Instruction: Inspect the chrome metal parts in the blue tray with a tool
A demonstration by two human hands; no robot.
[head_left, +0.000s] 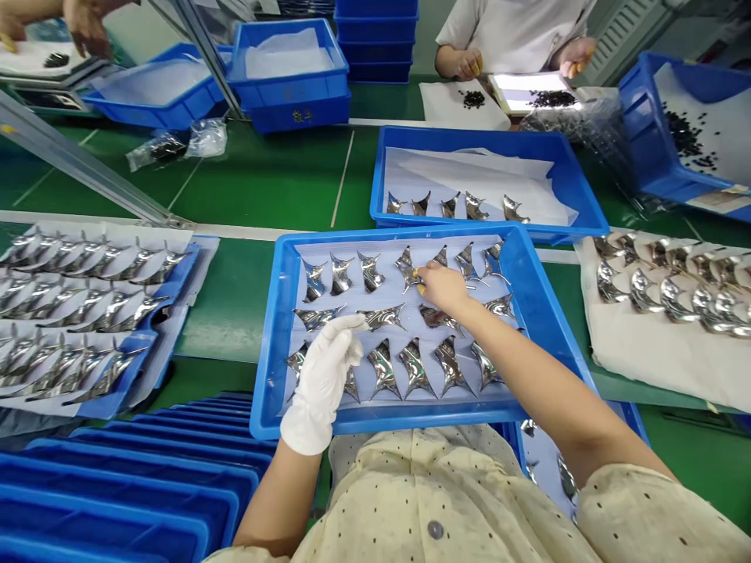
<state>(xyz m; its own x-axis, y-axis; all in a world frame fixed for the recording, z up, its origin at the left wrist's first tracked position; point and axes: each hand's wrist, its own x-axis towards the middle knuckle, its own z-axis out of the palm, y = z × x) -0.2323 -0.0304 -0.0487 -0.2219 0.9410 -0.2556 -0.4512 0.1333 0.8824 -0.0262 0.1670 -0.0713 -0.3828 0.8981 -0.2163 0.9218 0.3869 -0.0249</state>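
Observation:
A blue tray (267, 336) in front of me holds rows of shiny, curved, pointed metal pieces on white lining. My left hand (328, 371), in a white glove, has its fingers pressed together at the left tip of a metal piece (384, 317) in the middle row. Bare except for yellow finger covers, my right hand (443, 286) pinches the edge of a metal piece (405, 268) in the back row. A thin silver rod (470, 287) shows beside the right hand; whether it is held I cannot tell.
Behind stands another blue tray (475, 137) with several metal pieces. More pieces lie in rows on the left board (170, 313) and the right white sheet (645, 344). Stacked blue trays (146, 469) sit lower left. Across the bench, a co-worker's hands (469, 64) are near small black parts (472, 99).

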